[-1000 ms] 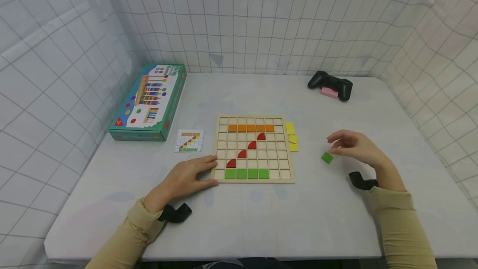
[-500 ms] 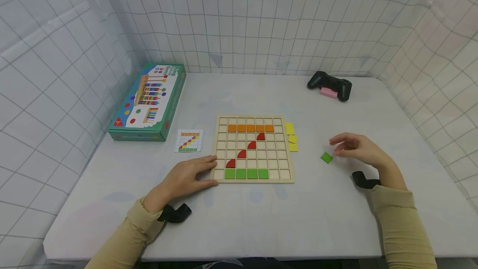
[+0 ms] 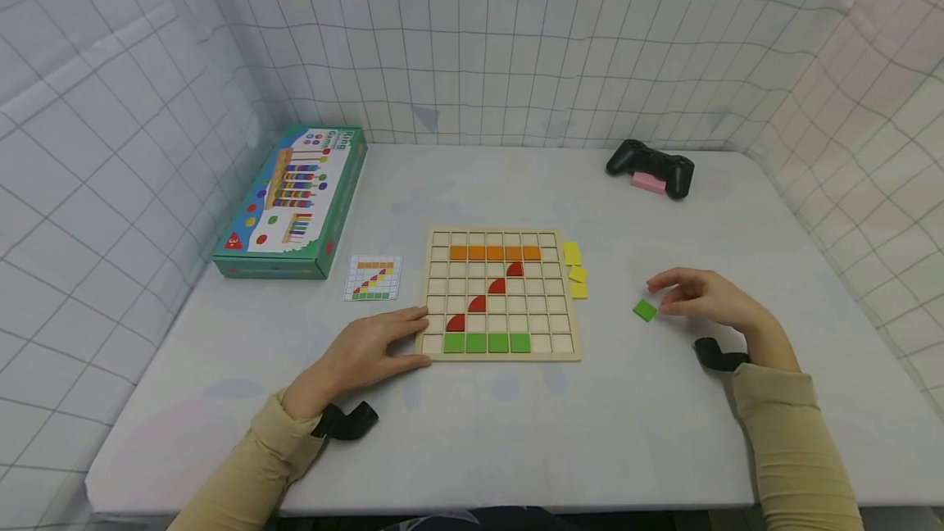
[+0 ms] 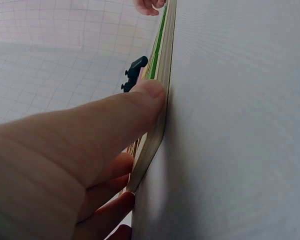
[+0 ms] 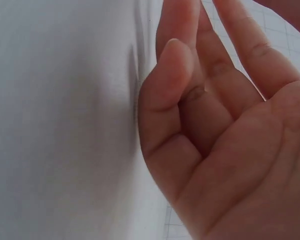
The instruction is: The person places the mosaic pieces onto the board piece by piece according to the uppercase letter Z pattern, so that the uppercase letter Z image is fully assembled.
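A wooden grid board [image 3: 499, 360] lies flat in the middle of the table. Orange squares [image 3: 495, 253], red quarter-circle tiles [image 3: 478, 304] and green squares [image 3: 476, 343] sit in its cells. My left hand [image 3: 366, 346] rests at the board's lower left, its thumb and fingertips touching the edge; the left wrist view shows the thumb [image 4: 149, 95] on the board's side. To the right of the board, my right hand [image 3: 708, 298] lies beside a loose green square tile [image 3: 645, 310], fingers loosely bent. Its palm [image 5: 250, 145] in the right wrist view holds nothing.
A small pattern card [image 3: 373, 278] lies left of the board. Yellow tiles [image 3: 572, 253] are by its right edge. A green game box [image 3: 295, 201] is at the back left. A black game controller [image 3: 652, 168] rests against a pink block [image 3: 648, 183] at the back right.
My right hand has drawn back slightly from the green tile, then settled beside it again. The left hand and board have stayed put.
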The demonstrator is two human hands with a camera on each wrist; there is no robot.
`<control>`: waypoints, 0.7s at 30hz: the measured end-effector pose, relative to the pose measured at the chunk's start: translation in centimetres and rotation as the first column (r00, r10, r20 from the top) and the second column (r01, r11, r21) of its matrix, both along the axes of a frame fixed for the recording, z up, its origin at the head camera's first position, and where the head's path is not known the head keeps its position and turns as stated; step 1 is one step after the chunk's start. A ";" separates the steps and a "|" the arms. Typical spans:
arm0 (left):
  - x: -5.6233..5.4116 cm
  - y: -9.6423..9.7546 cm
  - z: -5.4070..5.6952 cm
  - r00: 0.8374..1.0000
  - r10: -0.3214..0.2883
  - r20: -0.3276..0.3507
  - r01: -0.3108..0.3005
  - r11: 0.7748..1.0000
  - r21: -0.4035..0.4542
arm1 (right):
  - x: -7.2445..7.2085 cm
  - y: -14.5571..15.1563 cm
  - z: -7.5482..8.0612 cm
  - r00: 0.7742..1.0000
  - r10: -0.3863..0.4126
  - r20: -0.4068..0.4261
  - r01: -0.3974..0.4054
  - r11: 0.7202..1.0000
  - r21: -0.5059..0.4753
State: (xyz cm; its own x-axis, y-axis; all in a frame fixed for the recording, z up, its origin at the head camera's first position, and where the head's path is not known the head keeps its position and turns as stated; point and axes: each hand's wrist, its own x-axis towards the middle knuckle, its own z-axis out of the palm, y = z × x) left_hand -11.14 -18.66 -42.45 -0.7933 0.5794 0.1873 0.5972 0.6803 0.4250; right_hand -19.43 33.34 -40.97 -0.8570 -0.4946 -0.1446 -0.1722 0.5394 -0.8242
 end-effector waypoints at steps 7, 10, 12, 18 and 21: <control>0.0 0.0 0.1 1.000 0.001 0.005 -0.001 1.000 0.000 | -0.1 -0.1 -0.2 0.999 0.031 0.023 -0.031 0.999 -0.014; 0.0 0.0 0.1 1.000 0.001 0.003 -0.001 1.000 -0.001 | -0.1 -0.2 -0.2 0.999 0.041 0.023 -0.041 0.999 0.000; 0.0 0.0 0.1 1.000 0.000 0.003 0.000 1.000 -0.001 | -0.1 -0.2 -0.3 0.999 0.047 0.022 -0.047 0.999 0.009; 0.0 0.0 0.1 1.000 -0.001 0.005 0.001 1.000 -0.001 | -0.1 -0.6 -0.2 0.999 0.029 0.022 -0.029 0.999 0.031; 0.0 0.0 0.0 1.000 -0.002 0.005 0.002 1.000 -0.003 | 0.0 -0.8 -0.2 1.000 0.020 0.004 -0.020 0.999 0.041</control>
State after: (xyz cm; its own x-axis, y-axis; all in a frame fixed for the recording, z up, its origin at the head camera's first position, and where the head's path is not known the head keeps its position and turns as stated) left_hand -11.15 -18.63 -42.42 -0.7930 0.5815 0.1817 0.5965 0.6803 0.4259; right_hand -19.44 32.56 -41.21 -0.8463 -0.5055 -0.1679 -0.1809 0.5692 -0.8020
